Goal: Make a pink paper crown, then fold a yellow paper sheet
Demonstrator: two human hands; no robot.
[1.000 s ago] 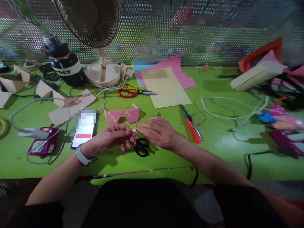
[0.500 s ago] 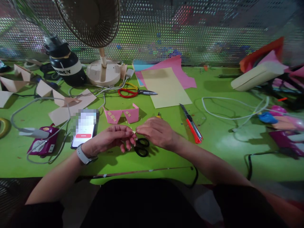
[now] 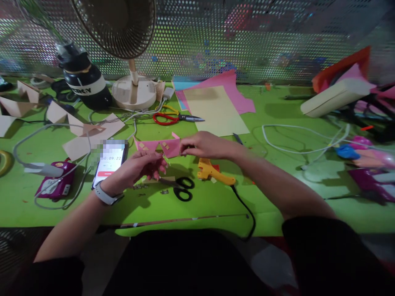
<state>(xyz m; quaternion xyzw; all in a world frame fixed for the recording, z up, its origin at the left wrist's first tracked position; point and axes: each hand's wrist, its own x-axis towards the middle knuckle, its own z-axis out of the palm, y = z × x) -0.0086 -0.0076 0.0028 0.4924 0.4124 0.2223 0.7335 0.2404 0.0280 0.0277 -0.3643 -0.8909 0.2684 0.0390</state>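
Observation:
My right hand (image 3: 197,146) has its fingers pinched at the right edge of the pink paper glasses (image 3: 171,149), which carry small tan squares; whether it grips anything is too small to tell. Below the glasses' left side, my left hand (image 3: 142,166) is half curled, thumb and forefinger together, with any tiny object between them hidden. Under it lie a tan paper strip (image 3: 168,179) and black-handled scissors (image 3: 184,188), with small bits nearby. A yellow glue gun (image 3: 216,172) rests right of the scissors, beneath my right forearm.
A phone (image 3: 110,158) and a purple box (image 3: 57,181) with a white cable are at the left. Behind stand a fan (image 3: 134,92) and a dark bottle (image 3: 86,84). Red-handled scissors (image 3: 166,119) lie beside a cream sheet (image 3: 216,111). My right arm partly covers a cutter (image 3: 238,139).
My right hand has moved up and away from my left hand to the pink glasses. My left hand has shifted slightly left and up. The glue gun and tan strip have come into view.

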